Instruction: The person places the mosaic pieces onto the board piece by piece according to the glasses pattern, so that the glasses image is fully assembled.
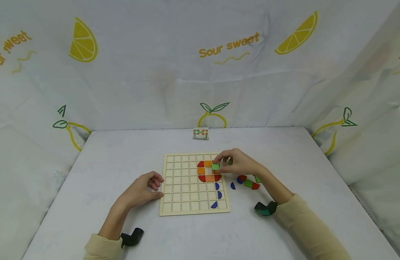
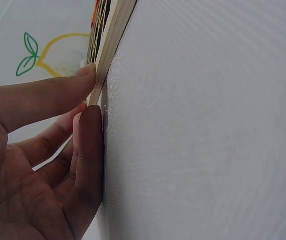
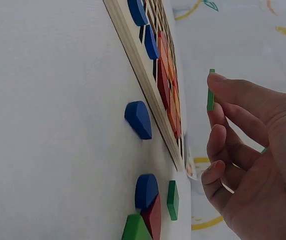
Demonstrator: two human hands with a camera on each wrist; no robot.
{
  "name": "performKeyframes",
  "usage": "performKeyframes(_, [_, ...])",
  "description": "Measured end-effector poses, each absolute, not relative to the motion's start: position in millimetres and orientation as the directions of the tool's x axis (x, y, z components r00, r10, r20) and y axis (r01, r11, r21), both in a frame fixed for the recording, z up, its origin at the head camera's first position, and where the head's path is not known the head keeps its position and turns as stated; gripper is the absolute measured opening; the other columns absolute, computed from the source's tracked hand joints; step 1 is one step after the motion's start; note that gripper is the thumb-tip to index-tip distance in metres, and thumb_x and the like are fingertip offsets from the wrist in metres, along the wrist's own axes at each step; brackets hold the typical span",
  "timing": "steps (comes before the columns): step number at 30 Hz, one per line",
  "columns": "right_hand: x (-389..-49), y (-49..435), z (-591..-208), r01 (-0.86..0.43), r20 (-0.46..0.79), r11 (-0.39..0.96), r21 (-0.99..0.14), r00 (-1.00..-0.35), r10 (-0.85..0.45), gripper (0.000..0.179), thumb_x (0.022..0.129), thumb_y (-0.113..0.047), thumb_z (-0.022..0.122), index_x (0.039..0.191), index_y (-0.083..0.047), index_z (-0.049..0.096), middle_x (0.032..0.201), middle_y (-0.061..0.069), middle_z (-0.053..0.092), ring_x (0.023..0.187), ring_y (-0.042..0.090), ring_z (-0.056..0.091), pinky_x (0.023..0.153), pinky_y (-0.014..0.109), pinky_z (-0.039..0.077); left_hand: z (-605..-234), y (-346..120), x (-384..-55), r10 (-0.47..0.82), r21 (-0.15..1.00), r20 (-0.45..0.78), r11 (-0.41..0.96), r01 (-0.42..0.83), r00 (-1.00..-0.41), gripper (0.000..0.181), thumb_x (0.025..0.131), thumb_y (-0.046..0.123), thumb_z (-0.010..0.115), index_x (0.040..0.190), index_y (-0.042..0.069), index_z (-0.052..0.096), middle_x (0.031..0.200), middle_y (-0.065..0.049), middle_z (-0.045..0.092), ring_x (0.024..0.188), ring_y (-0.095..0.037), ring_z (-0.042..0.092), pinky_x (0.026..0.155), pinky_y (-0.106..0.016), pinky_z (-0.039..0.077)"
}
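Pinching a green tile (image 1: 215, 167) above the board (image 1: 185, 187), the right hand (image 1: 238, 161) should lower it level; the left hand (image 1: 142, 188), fingers apparently relaxed, touches the board's left edge.

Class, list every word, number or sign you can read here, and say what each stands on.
"Sour sweet": middle of the backdrop, in orange.
"our sweet": backdrop's left side, its first letter cut off by the picture's edge.
"S": backdrop's right edge, the rest out of view.
Card: any lettering is too small to read.
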State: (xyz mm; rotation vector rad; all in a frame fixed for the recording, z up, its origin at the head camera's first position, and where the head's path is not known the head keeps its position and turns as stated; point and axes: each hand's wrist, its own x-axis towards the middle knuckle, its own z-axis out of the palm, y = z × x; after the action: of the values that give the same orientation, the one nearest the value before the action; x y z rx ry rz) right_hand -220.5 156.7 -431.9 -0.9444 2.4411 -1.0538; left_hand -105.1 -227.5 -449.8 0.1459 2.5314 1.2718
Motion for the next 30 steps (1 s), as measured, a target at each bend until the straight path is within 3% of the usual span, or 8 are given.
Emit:
performKeyframes(9, [-222,128,-437,-0.477,-0.014,0.469,-0.743,-0.69,-0.724,0.025,0.091,-0.023,0.089,0.114,-0.018,0.081,0.095,-0.004,0.073,0.087,0.016,0.06,0.073,0.022,0.045,-450,-228,-105,0.227,0.794,-0.222,0.606,-0.041,-0.948,0.04,0.087,0.007,0.088,0.12,0.006,0.066,0.103,-0.006,0.063,0.094,-0.017,0.061,0.084,-0.027,0.048])
performKeyframes(16, [-225,105,-439,-0.529,0.002,0.421,-0.736,-0.625,-0.781,0.022,0.096,-0.02,0.084,0.116,-0.012,0.08,0.103,0.002,0.078,0.086,0.014,0.06,0.077,0.022,0.05,-449,-228,-105,0.236,0.796,-0.217,0.604,-0.032,-0.947,0.039,0.088,0.008,0.088,0.12,0.006,0.066,0.104,-0.006,0.063,0.095,-0.017,0.061,0.084,-0.027,0.048])
performKeyframes(25, [-227,83,-440,-0.594,-0.033,0.472,-0.651,-0.599,-0.8,0.022,0.096,-0.019,0.085,0.115,-0.01,0.08,0.108,0.002,0.08,0.09,0.008,0.065,0.084,0.023,0.055,-448,-228,-104,0.226,0.788,-0.225,0.614,-0.041,-0.948,0.039,0.088,0.008,0.088,0.12,0.007,0.067,0.105,-0.006,0.064,0.095,-0.017,0.061,0.085,-0.027,0.048])
performKeyframes(30, [-223,77,-438,-0.614,-0.057,0.526,-0.588,-0.618,-0.784,0.023,0.096,-0.022,0.085,0.117,-0.013,0.08,0.115,0.001,0.08,0.098,0.01,0.068,0.088,0.026,0.056,-448,-227,-104,0.227,0.791,-0.225,0.611,-0.041,-0.948,0.039,0.088,0.008,0.088,0.121,0.007,0.067,0.105,-0.006,0.063,0.095,-0.017,0.061,0.085,-0.027,0.048])
